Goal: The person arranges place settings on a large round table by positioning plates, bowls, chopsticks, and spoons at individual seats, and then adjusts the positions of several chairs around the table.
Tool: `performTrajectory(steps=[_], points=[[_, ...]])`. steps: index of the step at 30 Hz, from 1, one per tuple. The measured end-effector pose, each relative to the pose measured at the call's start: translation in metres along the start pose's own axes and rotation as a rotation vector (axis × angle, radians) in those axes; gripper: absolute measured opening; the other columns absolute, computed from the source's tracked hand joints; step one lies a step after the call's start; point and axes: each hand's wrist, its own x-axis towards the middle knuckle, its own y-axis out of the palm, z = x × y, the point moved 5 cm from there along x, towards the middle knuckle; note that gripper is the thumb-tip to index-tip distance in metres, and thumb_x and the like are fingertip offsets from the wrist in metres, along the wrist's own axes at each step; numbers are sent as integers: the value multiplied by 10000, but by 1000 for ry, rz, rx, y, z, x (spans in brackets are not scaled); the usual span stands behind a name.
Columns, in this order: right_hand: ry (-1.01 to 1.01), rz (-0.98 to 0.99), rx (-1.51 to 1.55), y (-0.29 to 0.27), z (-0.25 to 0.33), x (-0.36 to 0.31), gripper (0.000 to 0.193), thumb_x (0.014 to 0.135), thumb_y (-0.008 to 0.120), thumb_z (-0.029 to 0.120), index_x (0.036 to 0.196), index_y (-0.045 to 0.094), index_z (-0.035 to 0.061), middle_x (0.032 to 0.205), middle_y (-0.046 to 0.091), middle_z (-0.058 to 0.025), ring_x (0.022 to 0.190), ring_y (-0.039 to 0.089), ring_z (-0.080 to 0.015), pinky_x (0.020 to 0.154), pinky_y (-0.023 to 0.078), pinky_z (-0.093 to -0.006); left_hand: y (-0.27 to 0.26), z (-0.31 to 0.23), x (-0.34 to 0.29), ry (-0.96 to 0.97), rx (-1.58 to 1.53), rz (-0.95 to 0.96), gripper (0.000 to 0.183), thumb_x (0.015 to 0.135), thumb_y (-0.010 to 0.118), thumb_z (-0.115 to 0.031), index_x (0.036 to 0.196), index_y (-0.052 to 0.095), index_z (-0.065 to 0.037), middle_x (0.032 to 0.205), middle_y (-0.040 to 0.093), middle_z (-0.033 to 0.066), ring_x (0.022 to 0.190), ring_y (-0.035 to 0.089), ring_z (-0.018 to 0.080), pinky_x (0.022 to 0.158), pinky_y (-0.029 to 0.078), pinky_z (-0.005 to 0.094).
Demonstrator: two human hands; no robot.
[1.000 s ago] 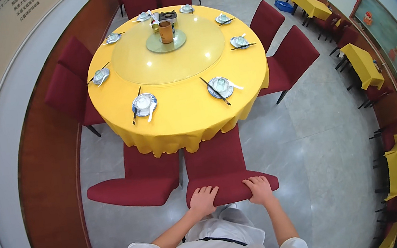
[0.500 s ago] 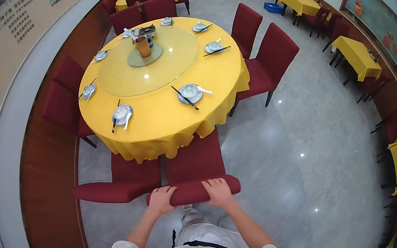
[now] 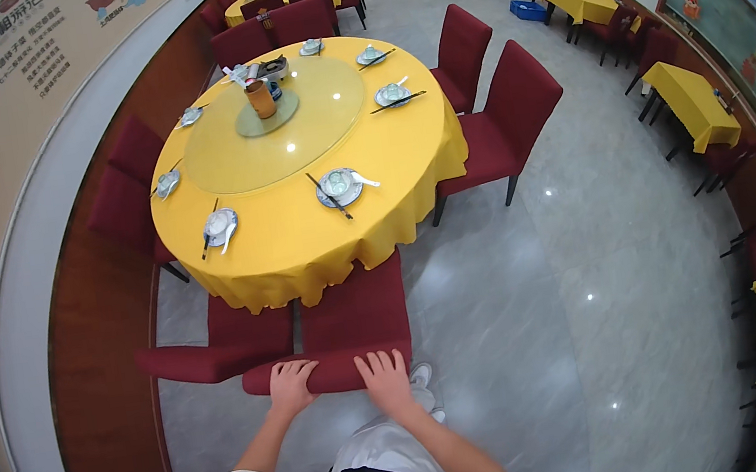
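My left hand (image 3: 292,387) and my right hand (image 3: 385,381) both grip the top of a dark red upholstered chair's backrest (image 3: 331,373). The left fingers curl over the middle part of it, and the right fingers over its right end. In front of the backrest, the chair's seat (image 3: 354,314) runs in beneath the hanging yellow tablecloth (image 3: 306,269) of a round table. A matching chair (image 3: 206,361) stands close on its left, touched by neither hand. Below my right hand, white shoes (image 3: 422,376) show on the floor.
Bowls on plates with chopsticks, such as the near setting (image 3: 339,186), ring the glass turntable (image 3: 207,172). More red chairs (image 3: 515,118) stand around the table. A wall (image 3: 8,294) runs along the left. Yellow-covered tables (image 3: 692,109) line the right, and a blue crate (image 3: 527,10) sits far back.
My view has shifted, so the table and held chair appear farther left. My right hand now sits nearer the backrest's right end. White shoes have come into view beside the chair.
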Motion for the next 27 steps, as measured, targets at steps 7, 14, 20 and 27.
performTrajectory(steps=[7,14,20,27], points=[[-81,167,136,-13,-1,12,759,729,779,331,1388,497,83,1284,567,-134,1200,514,-290,1049,354,-486,-1,7,-7,-8,0,-56,633,554,846,-279,1154,667,-187,1146,649,4,1112,588,195,1008,380,423],[-295,420,316,-16,-40,27,769,823,717,399,1436,425,40,1405,499,-157,1292,470,-300,1070,352,-453,-4,7,6,-119,14,36,621,554,836,-247,1147,662,-194,1176,631,23,1180,555,227,1065,351,457],[-412,710,556,-4,-76,44,738,929,600,455,1455,377,-11,1482,420,-204,1380,388,-350,1119,343,-455,-6,5,12,-254,5,93,653,556,829,-204,1183,644,-207,1222,603,42,1237,516,240,1108,319,480],[-420,953,706,4,-121,63,606,977,533,421,1347,504,-58,1385,522,-225,1273,506,-365,1071,417,-405,3,-2,22,-427,69,231,702,564,829,-154,1226,617,-250,1262,571,64,1298,462,284,1181,230,512]])
